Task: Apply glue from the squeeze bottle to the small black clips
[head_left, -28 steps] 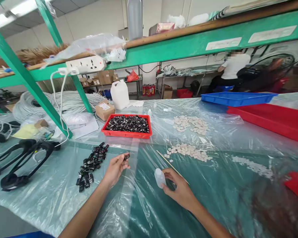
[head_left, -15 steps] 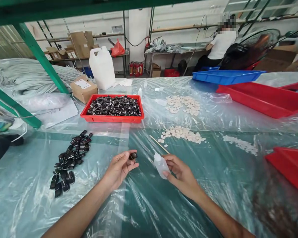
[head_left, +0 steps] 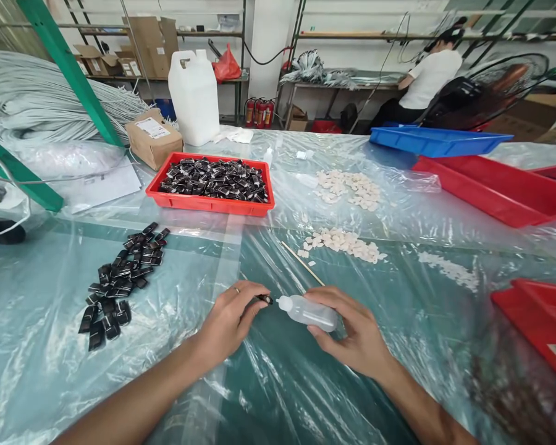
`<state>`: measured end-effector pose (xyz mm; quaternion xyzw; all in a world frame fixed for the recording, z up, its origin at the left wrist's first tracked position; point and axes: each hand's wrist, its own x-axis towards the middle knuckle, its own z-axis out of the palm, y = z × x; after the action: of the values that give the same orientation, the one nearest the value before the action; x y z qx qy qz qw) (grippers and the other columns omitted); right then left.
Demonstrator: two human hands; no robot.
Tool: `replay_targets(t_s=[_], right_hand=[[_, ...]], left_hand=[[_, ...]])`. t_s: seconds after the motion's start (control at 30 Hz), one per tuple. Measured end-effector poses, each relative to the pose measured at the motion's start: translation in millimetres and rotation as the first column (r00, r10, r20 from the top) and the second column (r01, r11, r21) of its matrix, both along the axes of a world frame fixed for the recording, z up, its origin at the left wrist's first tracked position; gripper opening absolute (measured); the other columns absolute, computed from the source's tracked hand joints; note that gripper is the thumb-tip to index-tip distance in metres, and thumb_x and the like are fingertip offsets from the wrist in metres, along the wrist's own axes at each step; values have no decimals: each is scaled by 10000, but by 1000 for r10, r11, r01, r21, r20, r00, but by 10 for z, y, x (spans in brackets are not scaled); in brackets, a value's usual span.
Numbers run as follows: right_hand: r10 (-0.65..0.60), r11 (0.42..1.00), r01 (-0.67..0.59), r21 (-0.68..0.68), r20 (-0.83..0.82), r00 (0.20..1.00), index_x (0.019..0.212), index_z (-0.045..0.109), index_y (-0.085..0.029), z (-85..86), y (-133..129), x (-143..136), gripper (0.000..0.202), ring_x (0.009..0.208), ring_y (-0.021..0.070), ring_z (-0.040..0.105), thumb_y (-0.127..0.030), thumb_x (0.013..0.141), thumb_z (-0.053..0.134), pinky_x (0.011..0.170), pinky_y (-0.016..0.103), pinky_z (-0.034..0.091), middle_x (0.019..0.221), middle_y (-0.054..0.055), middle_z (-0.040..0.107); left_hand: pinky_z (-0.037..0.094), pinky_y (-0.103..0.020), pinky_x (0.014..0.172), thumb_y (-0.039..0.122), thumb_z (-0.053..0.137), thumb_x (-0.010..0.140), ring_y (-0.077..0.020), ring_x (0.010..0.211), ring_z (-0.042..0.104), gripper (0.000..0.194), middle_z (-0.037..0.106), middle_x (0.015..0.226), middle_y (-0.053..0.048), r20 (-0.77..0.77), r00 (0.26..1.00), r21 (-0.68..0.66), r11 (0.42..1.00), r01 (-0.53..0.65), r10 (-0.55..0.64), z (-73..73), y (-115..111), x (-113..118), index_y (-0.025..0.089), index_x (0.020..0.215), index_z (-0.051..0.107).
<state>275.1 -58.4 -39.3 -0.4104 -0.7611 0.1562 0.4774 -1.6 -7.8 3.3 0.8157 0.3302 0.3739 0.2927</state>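
Head view, workbench covered in clear plastic sheet (head_left: 176,371). Left hand (head_left: 231,318) pinches a small black part (head_left: 265,299) between thumb and fingertips, fingers closed on it, a ring on one finger. Right hand (head_left: 359,334) grips a small translucent squeeze bottle (head_left: 308,311), fingers curled around its body, bottle lying nearly level with the nozzle pointing left. Nozzle tip sits right at the black part; cannot tell whether they actually touch. Both are held just above the sheet, near the table's front edge, between the two hands.

Left of the hands: loose pile of black parts (head_left: 120,278) on the sheet, well apart from the left hand. Beyond the hands: thin wooden stick (head_left: 302,263) lying at a slant, its far end near a heap of small white pieces (head_left: 345,243). Second heap of white pieces (head_left: 347,185) further back. Red tray (head_left: 208,204) filled with black parts stands behind the pile; cardboard box (head_left: 152,138) and white jerrycan (head_left: 194,99) behind it. Right side: blue tray (head_left: 438,141), large red tray (head_left: 486,191). Another person (head_left: 429,77) sits at a far bench, back turned.
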Motion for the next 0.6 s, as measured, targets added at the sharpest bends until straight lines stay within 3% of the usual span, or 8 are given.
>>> replay_targets(t_s=[0.17,0.27,0.6], right_hand=[[27,998,-31,47,72,997,1485,788,-323,28,5,-7,464,1070,252,918,-180,1045,815,794,294,765,1236,95,888],[-4,996,-6,88,111,994,1498,791,-317,60,-27,-32,448,1088,265,914,-186,1069,800,803,312,770,1247,111,869],[-104,988,88,130,118,988,1595,738,-390,185,-198,-115,608,1056,315,911,-162,1038,818,794,370,779,1236,114,847]], left_hand=[[596,-274,802,164,481,1077,-173,956,697,270,693,1102,-45,-10,1000,23,999,30,-30,-9,3,9,258,1315,567],[602,-286,819,167,493,1074,-178,981,698,255,691,1125,-55,0,1000,94,995,24,-24,8,0,13,252,1289,603],[588,-333,860,167,559,1047,-186,975,686,234,721,1076,-32,8,999,159,987,32,-34,33,14,17,280,1244,616]])
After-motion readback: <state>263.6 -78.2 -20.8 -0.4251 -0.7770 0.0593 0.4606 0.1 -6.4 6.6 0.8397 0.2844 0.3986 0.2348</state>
